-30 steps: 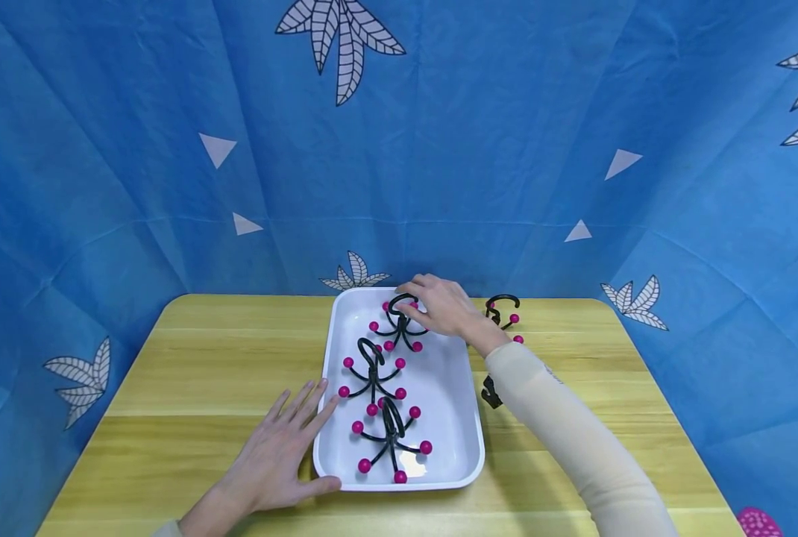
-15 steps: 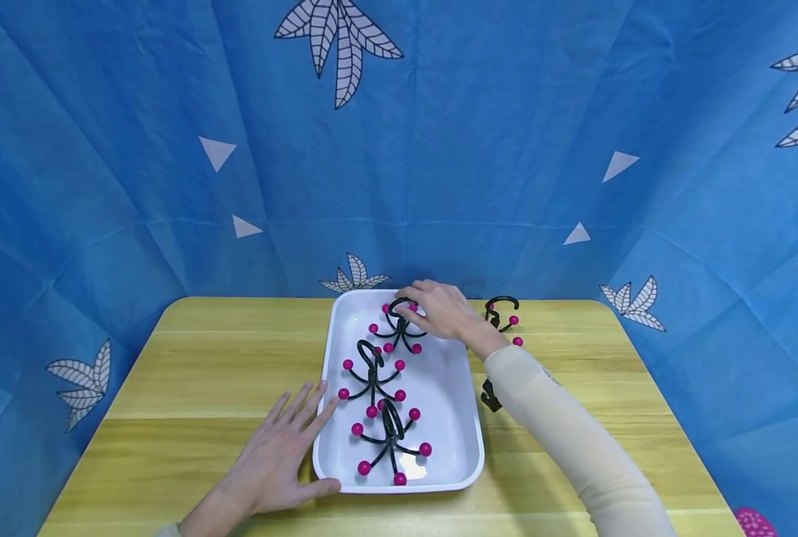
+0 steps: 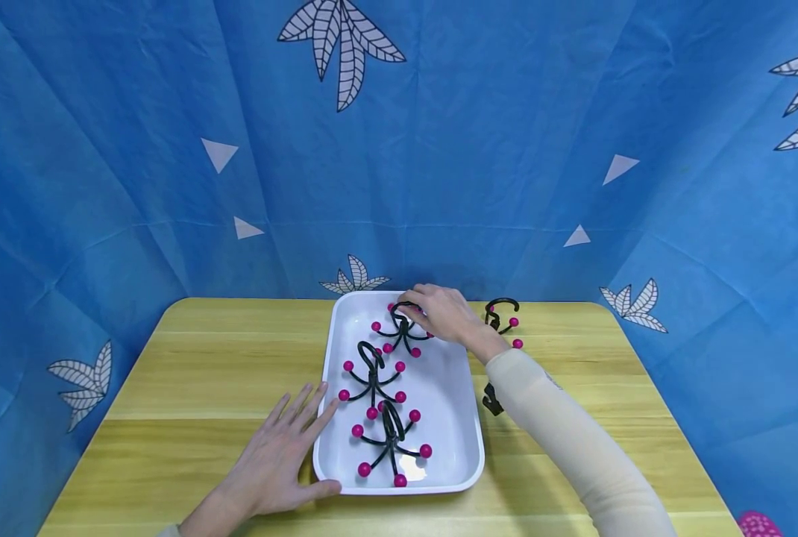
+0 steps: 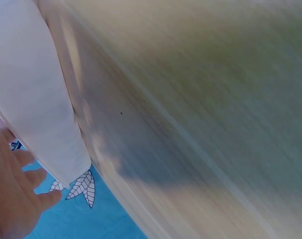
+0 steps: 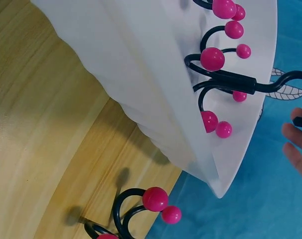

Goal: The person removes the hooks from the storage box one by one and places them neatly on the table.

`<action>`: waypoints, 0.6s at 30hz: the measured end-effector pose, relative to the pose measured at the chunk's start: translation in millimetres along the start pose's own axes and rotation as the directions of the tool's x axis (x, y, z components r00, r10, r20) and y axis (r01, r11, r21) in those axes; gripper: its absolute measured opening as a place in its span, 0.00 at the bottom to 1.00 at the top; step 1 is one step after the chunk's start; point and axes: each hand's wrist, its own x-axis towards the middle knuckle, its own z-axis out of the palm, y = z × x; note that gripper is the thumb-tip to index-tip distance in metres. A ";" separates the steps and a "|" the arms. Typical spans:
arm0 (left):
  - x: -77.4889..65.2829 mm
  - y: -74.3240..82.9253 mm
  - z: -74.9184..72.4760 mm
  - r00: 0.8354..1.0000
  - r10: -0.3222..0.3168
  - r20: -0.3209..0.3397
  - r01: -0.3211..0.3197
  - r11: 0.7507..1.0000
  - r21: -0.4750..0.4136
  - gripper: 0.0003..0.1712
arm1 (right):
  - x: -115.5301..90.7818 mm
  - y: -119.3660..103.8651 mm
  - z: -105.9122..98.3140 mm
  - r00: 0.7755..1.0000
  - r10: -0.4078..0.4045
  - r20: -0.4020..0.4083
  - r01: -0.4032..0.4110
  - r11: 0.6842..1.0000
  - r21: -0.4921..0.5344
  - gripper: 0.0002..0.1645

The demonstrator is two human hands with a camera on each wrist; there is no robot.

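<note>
In the head view, my right hand [image 3: 439,313] reaches across the white tray [image 3: 442,403] and pinches the curved hook of the far hanger [image 3: 403,326], a black multi-armed hanger with pink ball tips. The right wrist view shows that hanger's stem [image 5: 233,82] above the tray floor, the hook's end at my fingers. Two matching hangers stand hook-up in the tray: a middle hanger [image 3: 373,377] and a near hanger [image 3: 391,438]. My left hand [image 3: 274,455] lies spread beside the tray, fingertips and thumb at its left rim.
Right of the tray, another hanger [image 3: 495,324] stands on the wooden table [image 3: 224,358], partly behind my right wrist. A dark hanger part [image 3: 491,399] shows below the sleeve [image 3: 573,440]. A blue curtain [image 3: 493,186] hangs behind the table.
The far hanger has turned slightly and shifted a little under my right hand, its hook now closer to the fingers. My left hand, the tray and the other hangers stay in place.
</note>
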 end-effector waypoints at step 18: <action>0.3 -0.7 1.2 1.000 -0.003 0.004 0.003 1.000 -0.001 0.67 | -7.8 -3.6 -4.4 0.997 -0.034 -0.066 0.035 0.999 0.006 0.11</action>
